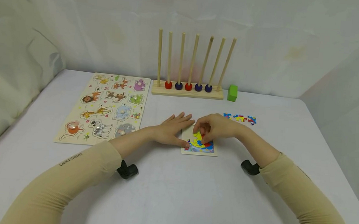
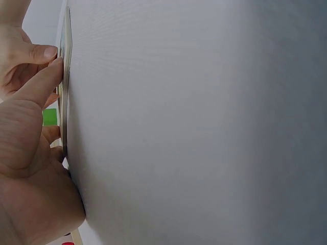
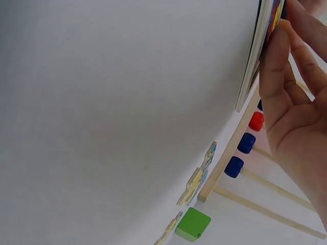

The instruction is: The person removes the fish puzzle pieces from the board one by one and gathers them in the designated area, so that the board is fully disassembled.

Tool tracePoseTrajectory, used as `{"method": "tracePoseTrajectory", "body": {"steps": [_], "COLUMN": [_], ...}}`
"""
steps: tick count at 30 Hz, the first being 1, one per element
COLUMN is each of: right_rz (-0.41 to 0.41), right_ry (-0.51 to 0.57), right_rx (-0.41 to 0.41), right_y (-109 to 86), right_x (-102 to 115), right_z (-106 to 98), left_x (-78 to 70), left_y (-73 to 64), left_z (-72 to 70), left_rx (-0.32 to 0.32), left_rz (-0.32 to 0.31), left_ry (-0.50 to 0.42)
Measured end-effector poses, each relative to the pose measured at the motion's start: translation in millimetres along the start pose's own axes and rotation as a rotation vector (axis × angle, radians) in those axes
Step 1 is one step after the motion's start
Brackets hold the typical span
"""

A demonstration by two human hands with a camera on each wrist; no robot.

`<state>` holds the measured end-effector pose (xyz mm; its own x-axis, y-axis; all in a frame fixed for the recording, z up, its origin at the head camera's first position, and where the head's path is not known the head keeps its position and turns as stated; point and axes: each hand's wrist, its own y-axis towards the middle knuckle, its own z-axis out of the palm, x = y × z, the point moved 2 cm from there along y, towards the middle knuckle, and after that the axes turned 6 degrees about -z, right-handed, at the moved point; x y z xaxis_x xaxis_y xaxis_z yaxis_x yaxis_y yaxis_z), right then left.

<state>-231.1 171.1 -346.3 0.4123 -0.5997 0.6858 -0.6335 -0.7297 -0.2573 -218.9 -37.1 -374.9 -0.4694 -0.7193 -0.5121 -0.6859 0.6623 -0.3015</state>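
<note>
A small jigsaw board point(image 1: 199, 153) lies flat on the table in front of me, its picture blue, yellow and red. My left hand point(image 1: 170, 130) rests at the board's left side with fingers spread, the thumb laid over its lower left part. Over the upper right of the board, my right hand point(image 1: 217, 125) curls thumb and fingers down on a yellow jigsaw piece point(image 1: 198, 137), pinching it at the picture's surface. The right wrist view has these fingertips point(image 3: 277, 43) right at the board's colored face; most of the piece is hidden by them.
Several loose jigsaw pieces point(image 1: 240, 118) lie right of the board. Behind stands a wooden peg rack point(image 1: 187, 92) with red and blue beads, beside a green block point(image 1: 232, 93). A large animal peg puzzle point(image 1: 86, 119) lies at the left.
</note>
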Motion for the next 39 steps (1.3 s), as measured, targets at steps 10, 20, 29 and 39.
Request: {"method": "tracePoseTrajectory", "body": {"steps": [10,20,29,39], "right_rz": [-0.009,0.003,0.014,-0.001], "right_ry": [-0.018,-0.027,-0.036,-0.051], "right_rx": [-0.009,-0.026,-0.035,-0.045], "right_y": [2.6,4.0,2.9,2.4], "right_x": [-1.1,-3.9,-4.2,-2.3], "right_z": [3.4,4.3,5.2,5.2], "left_x": [-0.6,-1.5,-1.8,-1.2], "left_y": [0.1,-0.2,-0.9,0.2], "left_z": [-0.1,-0.5,-0.2,0.0], "left_rx": [-0.001,0.004,0.004,0.002], "left_rz": [-0.012,-0.017,-0.014,-0.013], "left_ry": [0.010,0.019,0.017,0.025]}}
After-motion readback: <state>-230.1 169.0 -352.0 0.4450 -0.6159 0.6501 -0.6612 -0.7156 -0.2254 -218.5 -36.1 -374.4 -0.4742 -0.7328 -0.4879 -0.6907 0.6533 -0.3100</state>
